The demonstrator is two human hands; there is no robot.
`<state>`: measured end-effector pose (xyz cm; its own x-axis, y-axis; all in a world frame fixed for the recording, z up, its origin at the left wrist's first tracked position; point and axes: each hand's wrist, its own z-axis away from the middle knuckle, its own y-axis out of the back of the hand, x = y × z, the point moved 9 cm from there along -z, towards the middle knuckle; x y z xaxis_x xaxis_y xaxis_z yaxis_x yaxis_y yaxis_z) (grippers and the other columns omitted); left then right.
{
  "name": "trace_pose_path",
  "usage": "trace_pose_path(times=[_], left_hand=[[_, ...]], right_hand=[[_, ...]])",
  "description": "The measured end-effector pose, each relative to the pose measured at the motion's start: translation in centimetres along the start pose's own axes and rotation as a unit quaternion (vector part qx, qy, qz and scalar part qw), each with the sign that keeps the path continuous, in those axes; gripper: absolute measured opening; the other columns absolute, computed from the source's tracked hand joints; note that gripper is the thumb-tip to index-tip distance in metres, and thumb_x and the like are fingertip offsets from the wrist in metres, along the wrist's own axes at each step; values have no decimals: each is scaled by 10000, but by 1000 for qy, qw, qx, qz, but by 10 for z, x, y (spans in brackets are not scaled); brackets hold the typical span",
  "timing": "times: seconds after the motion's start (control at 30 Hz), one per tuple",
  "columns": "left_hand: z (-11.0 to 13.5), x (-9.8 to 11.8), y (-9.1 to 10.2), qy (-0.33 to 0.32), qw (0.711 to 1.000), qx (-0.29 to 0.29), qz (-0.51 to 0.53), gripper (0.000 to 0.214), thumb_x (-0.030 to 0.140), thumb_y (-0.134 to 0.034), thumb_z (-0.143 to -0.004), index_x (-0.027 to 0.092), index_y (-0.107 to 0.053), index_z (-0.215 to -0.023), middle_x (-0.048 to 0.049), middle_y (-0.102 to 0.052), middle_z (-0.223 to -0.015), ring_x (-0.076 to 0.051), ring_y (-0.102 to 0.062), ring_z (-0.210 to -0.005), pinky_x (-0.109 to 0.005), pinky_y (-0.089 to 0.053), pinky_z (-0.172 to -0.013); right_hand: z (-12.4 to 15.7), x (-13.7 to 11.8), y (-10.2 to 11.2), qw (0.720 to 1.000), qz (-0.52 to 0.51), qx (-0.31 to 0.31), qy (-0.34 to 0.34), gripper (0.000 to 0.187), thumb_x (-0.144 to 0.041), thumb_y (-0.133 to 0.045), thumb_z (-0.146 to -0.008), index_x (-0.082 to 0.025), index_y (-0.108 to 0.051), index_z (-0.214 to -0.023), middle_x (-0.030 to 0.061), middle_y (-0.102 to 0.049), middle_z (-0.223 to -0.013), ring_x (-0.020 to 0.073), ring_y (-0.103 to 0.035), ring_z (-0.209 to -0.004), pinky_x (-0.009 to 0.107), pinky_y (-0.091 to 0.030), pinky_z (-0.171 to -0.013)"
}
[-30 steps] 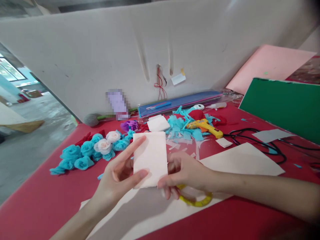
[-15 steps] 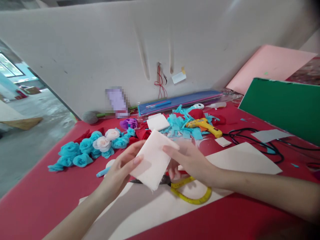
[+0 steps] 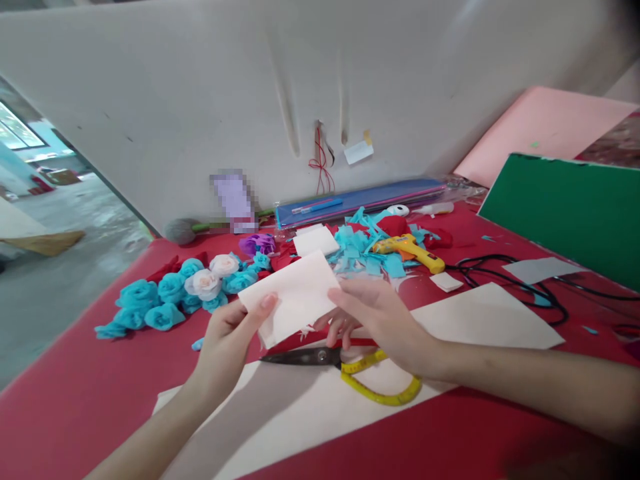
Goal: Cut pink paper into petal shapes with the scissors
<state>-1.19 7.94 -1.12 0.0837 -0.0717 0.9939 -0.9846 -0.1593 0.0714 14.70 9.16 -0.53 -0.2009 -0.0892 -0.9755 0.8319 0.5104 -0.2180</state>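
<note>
Between my hands is a small stack of white paper (image 3: 295,293), tilted in the air above the table. My left hand (image 3: 233,333) pinches its left edge, thumb on top and fingers underneath. My right hand (image 3: 380,320) grips the right edge with thumb and index finger, the other fingers curled below. Under my right hand lie large scissors (image 3: 320,357) with handles wrapped in yellow tape, partly covered by its fingers. They rest on a large white sheet (image 3: 280,420) spread across the red tabletop.
Blue and white paper roses (image 3: 165,293) cluster at left. Beyond my hands are another white paper stack (image 3: 316,241), blue scraps (image 3: 357,250) and a yellow glue gun (image 3: 410,250). A black cord (image 3: 480,270) and green board (image 3: 565,213) are at right; a white panel (image 3: 200,100) stands behind.
The white paper stack has turned in my hands, its long side now lying more sideways. My left hand has shifted slightly left, uncovering more of the scissor blades.
</note>
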Motion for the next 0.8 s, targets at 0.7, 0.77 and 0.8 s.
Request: trace_pose_path(times=[0.7, 0.77, 0.8], left_hand=[[13, 57, -21, -233, 949, -59, -206, 348, 204, -704, -646, 282, -628, -976, -45, -442, -1261, -286, -305, -1254, -282, -476, -808], [12, 56, -19, -219, 957, -52, -185, 250, 215, -686, -664, 270, -661, -907, -47, -449, -1241, -284, -329, -1238, -258, -485, -775], [11, 54, -18, -205, 963, -49, -167, 220, 223, -687, -665, 259, -671, -881, -48, -444, -1250, -284, -348, -1227, -254, -487, -772]], right_hand=[[3, 2, 1, 1000, -24, 15, -4, 269, -356, -496, -845, -120, -574, -740, 12, -613, -576, 74, -573, -480, 154, -459, -466], [3, 1, 1, 1000, -22, 11, -2, 241, -340, -496, -847, -126, -575, -767, 24, -638, -654, 70, -576, -492, 159, -461, -475], [4, 1, 1, 1000, -20, 10, -2, 234, -337, -496, -847, -128, -575, -776, 29, -644, -679, 69, -575, -494, 162, -460, -477]])
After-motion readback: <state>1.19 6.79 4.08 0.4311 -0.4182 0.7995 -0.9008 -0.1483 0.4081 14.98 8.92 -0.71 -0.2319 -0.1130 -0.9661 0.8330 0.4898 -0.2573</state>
